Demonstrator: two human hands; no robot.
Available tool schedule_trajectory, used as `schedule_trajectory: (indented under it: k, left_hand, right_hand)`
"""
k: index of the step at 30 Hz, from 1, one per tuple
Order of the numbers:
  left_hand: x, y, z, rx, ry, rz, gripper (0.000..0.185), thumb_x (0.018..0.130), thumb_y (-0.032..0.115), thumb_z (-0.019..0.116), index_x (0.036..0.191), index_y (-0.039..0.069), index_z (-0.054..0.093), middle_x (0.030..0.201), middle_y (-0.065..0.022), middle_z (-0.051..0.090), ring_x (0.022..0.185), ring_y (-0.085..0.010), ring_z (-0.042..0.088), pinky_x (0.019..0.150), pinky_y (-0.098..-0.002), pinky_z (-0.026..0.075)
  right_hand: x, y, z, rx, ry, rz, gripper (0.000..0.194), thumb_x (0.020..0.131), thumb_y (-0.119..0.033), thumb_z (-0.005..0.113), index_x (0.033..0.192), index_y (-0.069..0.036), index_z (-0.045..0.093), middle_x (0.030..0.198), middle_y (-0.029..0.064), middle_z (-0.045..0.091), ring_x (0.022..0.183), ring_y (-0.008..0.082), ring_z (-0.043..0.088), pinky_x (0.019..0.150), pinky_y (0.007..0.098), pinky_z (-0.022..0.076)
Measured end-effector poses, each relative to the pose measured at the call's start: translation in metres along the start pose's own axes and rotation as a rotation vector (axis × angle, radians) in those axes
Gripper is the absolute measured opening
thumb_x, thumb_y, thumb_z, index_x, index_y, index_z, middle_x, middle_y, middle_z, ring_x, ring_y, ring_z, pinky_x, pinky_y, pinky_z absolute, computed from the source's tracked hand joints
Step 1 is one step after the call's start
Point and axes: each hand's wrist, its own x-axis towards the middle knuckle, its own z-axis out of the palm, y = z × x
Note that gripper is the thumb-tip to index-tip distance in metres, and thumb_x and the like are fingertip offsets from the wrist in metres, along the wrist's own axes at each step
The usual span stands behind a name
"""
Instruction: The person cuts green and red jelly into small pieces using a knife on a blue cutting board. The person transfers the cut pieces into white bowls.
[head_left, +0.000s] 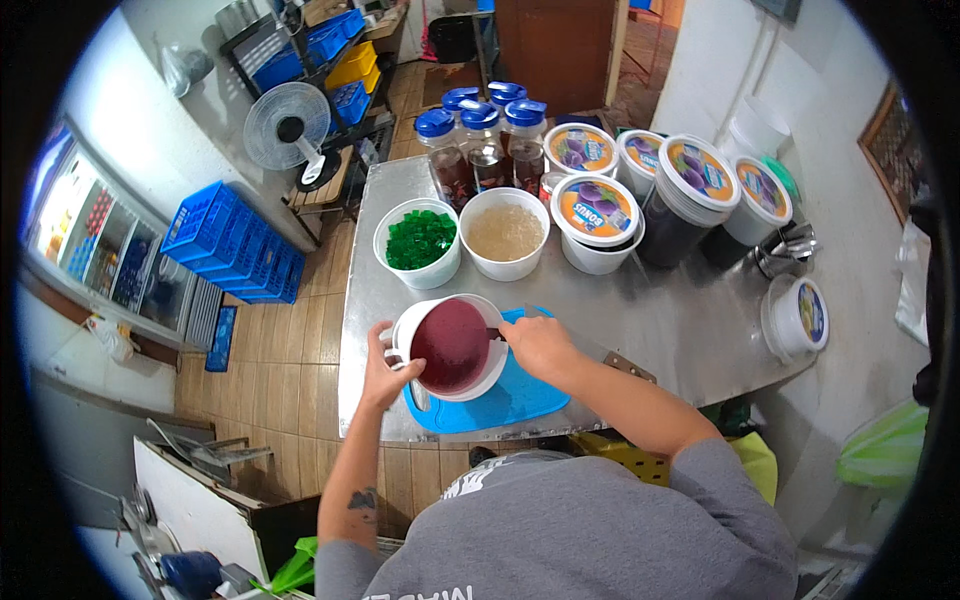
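Note:
A white plastic tub (403, 324) with dark red gelatin (450, 346) in it is tilted above a blue cutting board (487, 409). My left hand (390, 367) grips the tub's left side, thumb over the rim, by a handle. At the right rim, my right hand (541, 346) is closed around a dark-handled tool (495, 334), probably a knife, mostly hidden by the fist. Behind the tub stand a white tub of green gelatin cubes (421, 241) and another of pale, clear gelatin pieces (505, 232).
Blue-lidded pitchers (484, 142) of dark liquid and lidded tubs (596, 214) line the back of the steel table (367, 337). A riveted wooden handle (628, 367) lies by my right forearm. Metal utensils (787, 250) and a lidded tub (799, 315) stand right. Blue crates (232, 244) are stacked left.

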Motion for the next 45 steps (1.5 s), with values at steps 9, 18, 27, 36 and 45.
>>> schedule_trajectory:
  k: [9,18,27,36,45]
  left_hand:
    - [-0.076,-0.036,0.048,-0.010,0.289,0.031,0.101,0.073,0.022,0.080,0.151,0.013,0.018,0.135,-0.0203,0.044,0.122,-0.0318,0.051,0.098,-0.0453,0.047]
    - [0.012,0.028,-0.027,0.516,-0.387,-0.202,0.128,0.079,0.073,0.065,0.154,-0.009,0.003,0.154,-0.0376,0.024,0.143,-0.0423,0.034,0.115,-0.0417,0.033]
    - [0.015,0.052,-0.014,0.295,-0.305,-0.474,0.106,0.076,0.043,0.071,0.157,0.019,0.007,0.143,-0.0348,0.033,0.133,-0.0533,0.035,0.080,-0.0604,0.058]
    - [-0.034,0.021,0.034,0.140,0.148,0.038,0.099,0.082,0.026,0.075,0.154,0.007,0.010,0.122,-0.0303,0.055,0.109,-0.0353,0.062,0.092,-0.0445,0.052]
    - [-0.059,0.008,0.085,0.004,0.392,0.143,0.107,0.078,0.024,0.082,0.153,0.010,0.006,0.138,-0.0283,0.036,0.130,-0.0394,0.043,0.102,-0.0507,0.048]
  right_hand:
    - [-0.028,-0.014,0.015,0.150,-0.078,0.061,0.019,0.089,-0.008,0.054,0.100,-0.006,0.069,0.090,0.0191,0.071,0.086,0.0378,0.071,0.073,0.0505,0.0565]
    - [-0.028,-0.027,0.010,0.090,-0.012,-0.025,0.014,0.086,-0.010,0.057,0.094,-0.006,0.068,0.088,0.0180,0.072,0.084,0.0363,0.071,0.070,0.0494,0.0566]
    - [-0.017,-0.018,0.015,0.024,0.028,0.042,0.015,0.086,-0.012,0.059,0.093,-0.008,0.072,0.086,0.0158,0.072,0.085,0.0347,0.072,0.071,0.0476,0.0575]
    - [-0.027,-0.007,0.005,0.140,-0.149,0.155,0.018,0.093,-0.018,0.058,0.103,-0.008,0.068,0.094,0.0188,0.072,0.091,0.0381,0.070,0.078,0.0522,0.0548]
    - [-0.040,-0.022,0.016,0.544,-0.399,0.119,0.032,0.098,-0.028,0.055,0.118,-0.006,0.066,0.109,0.0220,0.069,0.104,0.0404,0.065,0.090,0.0495,0.0496]
